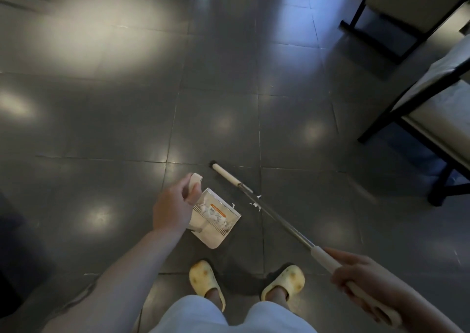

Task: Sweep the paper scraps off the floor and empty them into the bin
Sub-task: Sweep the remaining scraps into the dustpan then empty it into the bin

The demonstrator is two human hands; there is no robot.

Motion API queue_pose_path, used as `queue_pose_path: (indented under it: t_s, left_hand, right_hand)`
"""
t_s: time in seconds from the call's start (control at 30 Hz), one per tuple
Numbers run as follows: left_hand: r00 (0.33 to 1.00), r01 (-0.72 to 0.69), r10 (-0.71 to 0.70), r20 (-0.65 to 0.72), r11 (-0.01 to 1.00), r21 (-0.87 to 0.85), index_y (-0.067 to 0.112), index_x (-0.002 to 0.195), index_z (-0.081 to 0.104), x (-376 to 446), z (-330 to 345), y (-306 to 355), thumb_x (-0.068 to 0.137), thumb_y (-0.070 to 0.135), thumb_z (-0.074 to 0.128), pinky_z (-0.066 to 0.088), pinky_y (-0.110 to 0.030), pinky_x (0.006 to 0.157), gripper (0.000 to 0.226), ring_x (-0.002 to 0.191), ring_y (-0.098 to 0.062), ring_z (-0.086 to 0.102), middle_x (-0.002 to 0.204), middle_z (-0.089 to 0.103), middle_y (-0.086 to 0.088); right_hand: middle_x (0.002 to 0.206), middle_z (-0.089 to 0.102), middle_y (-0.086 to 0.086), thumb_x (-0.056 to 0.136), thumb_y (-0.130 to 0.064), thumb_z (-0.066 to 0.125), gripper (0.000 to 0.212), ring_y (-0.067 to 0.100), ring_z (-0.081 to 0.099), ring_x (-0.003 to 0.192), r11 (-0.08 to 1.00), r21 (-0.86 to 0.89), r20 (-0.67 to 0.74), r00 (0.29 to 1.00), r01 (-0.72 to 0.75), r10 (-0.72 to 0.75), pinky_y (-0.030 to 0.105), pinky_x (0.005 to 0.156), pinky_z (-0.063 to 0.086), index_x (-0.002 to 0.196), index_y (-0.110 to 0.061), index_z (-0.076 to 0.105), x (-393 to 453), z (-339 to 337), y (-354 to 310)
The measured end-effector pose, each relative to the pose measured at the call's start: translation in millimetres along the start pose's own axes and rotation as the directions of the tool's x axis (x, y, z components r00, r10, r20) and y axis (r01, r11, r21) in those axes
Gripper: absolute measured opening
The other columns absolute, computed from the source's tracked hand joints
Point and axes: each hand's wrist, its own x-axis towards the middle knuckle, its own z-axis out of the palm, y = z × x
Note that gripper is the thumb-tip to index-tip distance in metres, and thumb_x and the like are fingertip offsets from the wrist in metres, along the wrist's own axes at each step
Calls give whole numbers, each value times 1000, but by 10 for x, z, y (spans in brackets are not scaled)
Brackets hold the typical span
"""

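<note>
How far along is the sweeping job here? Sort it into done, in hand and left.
Done: paper scraps already lie in the dustpan. In hand: the left hand grips the dustpan's handle, the right hand grips the broom. Left: a few loose scraps lie beside the pan; no bin is in view.

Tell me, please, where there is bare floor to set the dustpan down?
Bare tiles lie left of the dustpan and ahead of the broom. Crowded: scraps beside the broom, slippers below, furniture legs right.

One head-worn wide-angle view looks steeply down at the floor (229, 90)
</note>
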Motion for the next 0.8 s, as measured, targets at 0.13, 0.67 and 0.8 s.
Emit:
queue_pose_path:
  t_s: [0.13, 0.67, 0.8]
  left_hand:
    - [999, -37, 37, 16, 999, 14, 19, 134, 62, -161, -78, -79, 97, 37, 57, 33, -15, 56, 41, 84, -13, 56, 98, 68, -1]
    - [998, -62, 61, 33, 997, 36, 21, 134, 61, -53, -113, -162, 98, 38, 55, 34, -18, 59, 41, 93, -15, 59, 112, 71, -4]
    - [996, -76, 75, 41, 997, 4, 20, 135, 60, -36, -96, -203, 97, 38, 56, 37, -25, 66, 42, 96, -17, 62, 115, 70, -4]
  right_hand:
    - [54, 52, 9, 81, 2, 53, 59, 16, 43, 35, 999, -31, -129, 991, 25, -28, 19, 35, 35, 126, -36, 57, 162, 121, -24]
    - [61, 54, 11, 83, 1, 51, 48, 14, 43, 36, 991, 83, 110, 989, -109, 100, 19, 33, 33, 120, -28, 61, 283, 488, 274]
    - [68, 58, 14, 82, -2, 55, 51, 16, 47, 41, 985, 117, 148, 983, -123, 105, 22, 36, 38, 123, -31, 60, 162, 284, 283]
